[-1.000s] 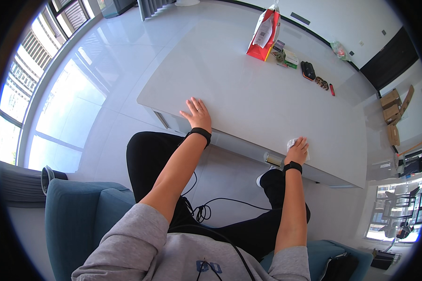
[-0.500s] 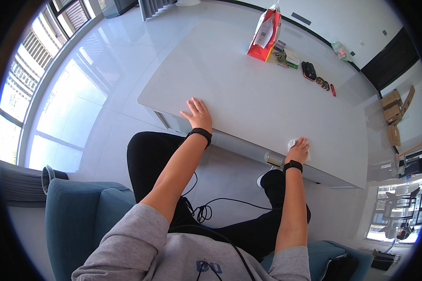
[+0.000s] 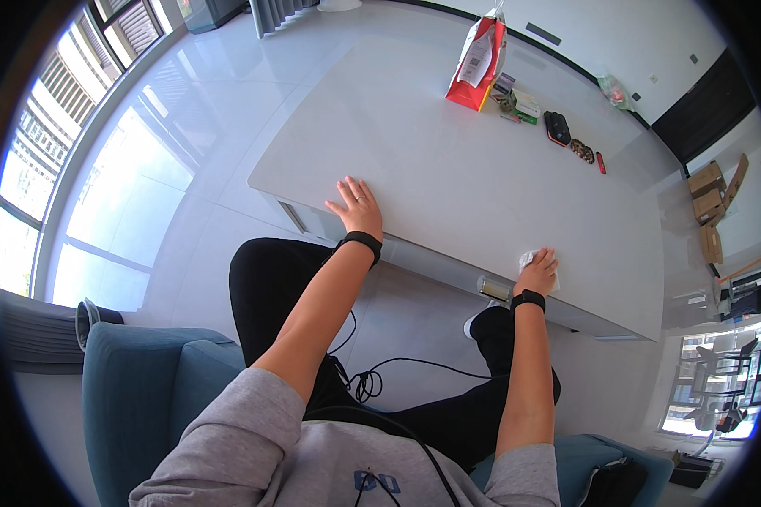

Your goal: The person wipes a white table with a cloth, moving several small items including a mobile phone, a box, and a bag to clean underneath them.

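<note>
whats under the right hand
Under the right hand lies a crumpled white tissue or cloth, on the pale table; its edges show beside the hand. Its middle is covered, and whether anything lies beneath it cannot be seen.

Probably a home's living room, to judge by the blue upholstered chair [image 3: 125, 397], broad white table [image 3: 397, 152], grey curtain [image 3: 274, 15], large window [image 3: 69, 89] and glossy tiled floor [image 3: 228, 93].

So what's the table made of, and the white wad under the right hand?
Table: perhaps stone or laminate, as it looks smooth, pale and faintly shiny. White wad under the right hand: probably tissue, maybe cloth; it's crumpled and matte.
</note>
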`<state>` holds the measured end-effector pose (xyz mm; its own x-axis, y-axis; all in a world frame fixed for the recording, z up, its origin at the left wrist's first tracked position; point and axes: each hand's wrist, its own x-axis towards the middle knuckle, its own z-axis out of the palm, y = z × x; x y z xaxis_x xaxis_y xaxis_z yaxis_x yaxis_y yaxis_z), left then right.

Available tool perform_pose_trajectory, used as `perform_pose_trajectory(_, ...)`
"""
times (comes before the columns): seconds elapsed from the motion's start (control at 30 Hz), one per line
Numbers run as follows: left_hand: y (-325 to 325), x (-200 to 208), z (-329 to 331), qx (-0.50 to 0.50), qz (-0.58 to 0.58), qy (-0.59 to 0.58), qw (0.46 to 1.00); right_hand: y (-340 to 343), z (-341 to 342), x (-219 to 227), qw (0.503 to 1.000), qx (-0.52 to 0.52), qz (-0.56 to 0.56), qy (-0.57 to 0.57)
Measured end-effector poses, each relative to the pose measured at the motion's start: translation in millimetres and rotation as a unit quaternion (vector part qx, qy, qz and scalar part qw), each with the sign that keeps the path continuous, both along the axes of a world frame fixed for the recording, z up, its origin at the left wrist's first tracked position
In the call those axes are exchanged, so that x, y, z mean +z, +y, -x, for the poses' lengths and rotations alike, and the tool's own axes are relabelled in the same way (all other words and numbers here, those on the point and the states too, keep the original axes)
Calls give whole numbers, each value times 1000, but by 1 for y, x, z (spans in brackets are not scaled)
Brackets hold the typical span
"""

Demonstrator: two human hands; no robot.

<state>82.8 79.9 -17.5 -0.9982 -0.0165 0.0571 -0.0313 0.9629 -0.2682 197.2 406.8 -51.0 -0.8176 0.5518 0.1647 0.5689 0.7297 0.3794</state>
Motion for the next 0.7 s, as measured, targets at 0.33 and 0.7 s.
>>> perform_pose_trajectory(0.33,1,-6,2,-1,2,12,1000,3,1,-4,1000,0,-15,0)
perform_pose_trajectory(0.7,2,-1,-1,3,-2,-7,1000,1,-2,0,1000,1,-6,-1)
